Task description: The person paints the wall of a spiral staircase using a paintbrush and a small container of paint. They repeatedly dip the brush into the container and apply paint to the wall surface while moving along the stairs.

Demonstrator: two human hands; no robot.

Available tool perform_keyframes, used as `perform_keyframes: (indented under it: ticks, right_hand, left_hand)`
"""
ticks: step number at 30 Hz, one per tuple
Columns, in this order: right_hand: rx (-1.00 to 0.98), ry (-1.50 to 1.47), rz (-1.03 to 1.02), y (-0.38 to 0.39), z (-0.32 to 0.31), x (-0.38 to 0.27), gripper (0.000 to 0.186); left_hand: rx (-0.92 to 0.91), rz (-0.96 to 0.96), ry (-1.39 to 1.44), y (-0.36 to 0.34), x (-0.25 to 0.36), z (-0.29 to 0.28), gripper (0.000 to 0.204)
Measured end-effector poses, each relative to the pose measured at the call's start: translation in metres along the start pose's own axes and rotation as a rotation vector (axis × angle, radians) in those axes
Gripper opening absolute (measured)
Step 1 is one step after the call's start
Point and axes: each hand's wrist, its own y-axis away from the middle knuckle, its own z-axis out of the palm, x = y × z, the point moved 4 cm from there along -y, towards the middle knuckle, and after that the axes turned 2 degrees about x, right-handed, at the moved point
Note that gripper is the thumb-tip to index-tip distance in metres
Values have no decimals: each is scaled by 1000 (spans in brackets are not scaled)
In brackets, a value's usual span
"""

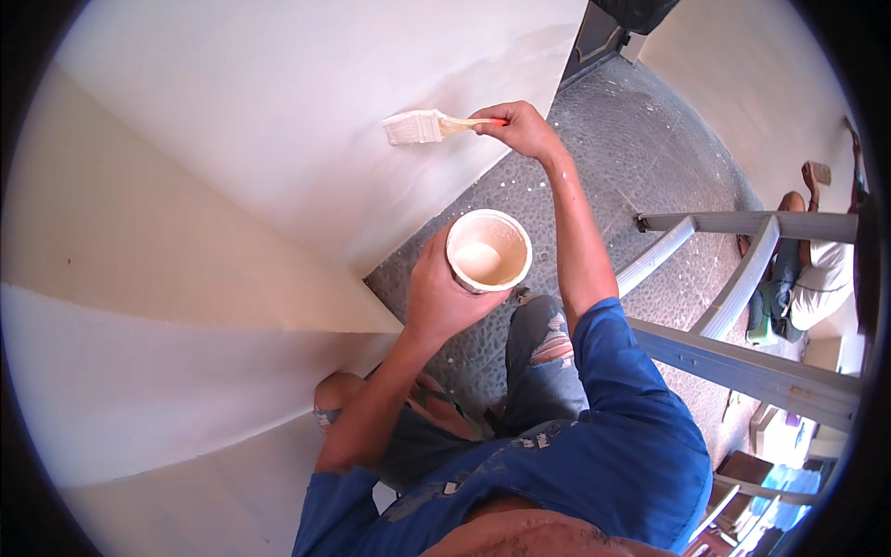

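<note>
In my right hand (522, 128) is the handle of a paintbrush (416, 127), its wide bristles coated in pale paint and lying at the white wall (306, 102). Whether the bristles press on the wall or hover just off it, I cannot tell. My left hand (438, 286) is wrapped round a white tub (489, 251) held upright in front of my body. Pale, cream-coloured paint (481, 263) covers the tub's bottom and smears its inner side.
A metal ladder (742, 357) stands close on my right. Beyond it a co-worker (821, 292) crouches by the far wall, holding a brush (818, 173). Paint spots speckle the grey pebbled floor (640, 139). A beige wall (186, 195) meets the white one at my left.
</note>
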Motion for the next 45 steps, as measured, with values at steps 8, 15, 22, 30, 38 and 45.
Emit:
perform_keyframes:
  ticks: [8,15,22,30,38,45]
  right_hand:
    - [231,225,57,14,-67,11,26]
    - [27,80,-57,42,-39,-26,26]
    - [-229,-66,-269,8,44,-83,26]
    - [-88,68,-319,-21,11,-74,24]
    - [136,249,-146,-30,-97,19,30]
    - [423,459,27,-11,-155,49,29]
  left_hand:
    - [6,-26,40,1,6,1,76]
    - [4,-47,14,0,9,-1,75]
    - [-19,-19,22,5,3,6,77]
    - [-41,3,-31,4,7,7,77]
    - [-24,-8,-1,8,0,10,84]
    - [-42,5,-8,10,-1,8,90]
